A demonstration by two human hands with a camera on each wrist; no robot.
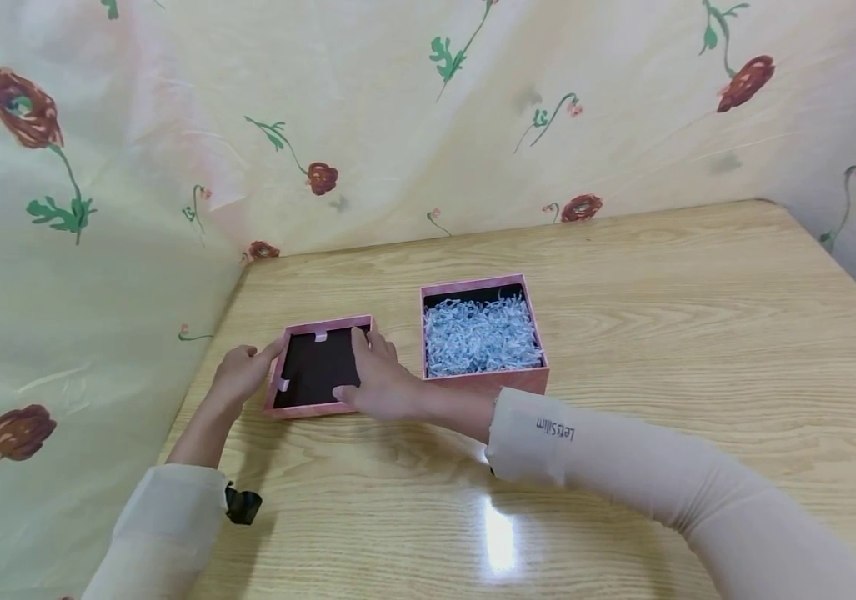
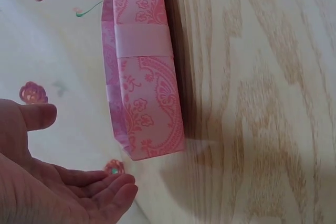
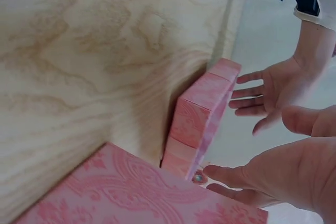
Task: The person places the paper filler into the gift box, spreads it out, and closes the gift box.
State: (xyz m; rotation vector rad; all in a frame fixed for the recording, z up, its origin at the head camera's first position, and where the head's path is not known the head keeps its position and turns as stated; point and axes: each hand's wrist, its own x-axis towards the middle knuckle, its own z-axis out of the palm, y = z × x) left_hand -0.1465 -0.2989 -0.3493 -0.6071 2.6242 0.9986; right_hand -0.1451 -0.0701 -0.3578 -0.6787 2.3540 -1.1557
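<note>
Neither hand grasps anything: the left hand (image 1: 242,375) and the right hand (image 1: 386,385) are both released, fingers loosely extended at opposite sides of the pink tray (image 1: 315,368), and whether any fingertip touches its walls I cannot tell. The tray lies on the table (image 1: 668,317) with its dark inside facing up, set slightly askew. If the step is to handle it between two hands, as it seems, a good hold would put the finger pads flat on the outer walls, opposite one another, with thumbs lightly over the rim. The walls look like card, so even, gentle pressure should serve better than a pinch at one corner. Fingers are best kept off the two pale tabs (image 1: 321,337) inside and the band (image 2: 144,40) round the outside, which might catch or crease. Both sides should move together to keep the tray level. Farther right stands the box (image 1: 493,382), apart from the tray and filled with blue shred (image 1: 478,337); the right sleeve (image 1: 608,454) passes close in front of it, so a raised elbow would avoid nudging it or scattering strands. The floral cloth (image 1: 375,92) beyond calls for no care.
</note>
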